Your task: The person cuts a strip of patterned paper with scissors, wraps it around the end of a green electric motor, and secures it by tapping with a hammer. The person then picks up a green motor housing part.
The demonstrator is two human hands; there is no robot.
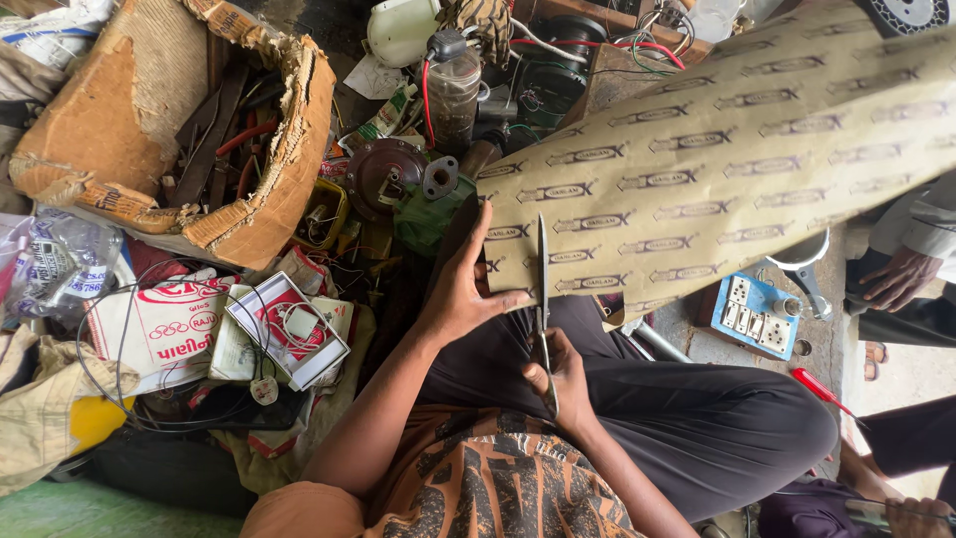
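Nearest in: right hand [566,384] down over the lap, grip curled tight through the handles of the scissors [543,309], blades pointing up and away and biting into the near edge of the sheet [727,159]. Left hand [468,289] just beside it, fingers spread flat on the sheet's near corner, thumb tucked under, pressing it down beside the blade.

Sheet itself: big tan paper with a repeating dark printed pattern, running from the lap up and off to the far right. Looks light and thin but stiffish, more like insulation or gasket paper than cloth; holds its flat shape where it overhangs. Probably creases or tears off-line if left floppy, so best held flat close beside the blades, right where the left hand sits. Not slippery, not fragile, just awkwardly large.

Just right of the knee: blue switchboard [754,314] on the floor, red screwdriver [819,389] near it. Another person's hand [896,279] at the right edge, apart from the work.

Left side: open white box [289,329] with a thin cable looping around it, plastic bags, rags.

Farther out: green motor [413,194] touching the sheet's left edge, really the only thing crowding the cut. Beyond that, torn carton [149,110] full of tools, plus a jar [453,90] with red wires.
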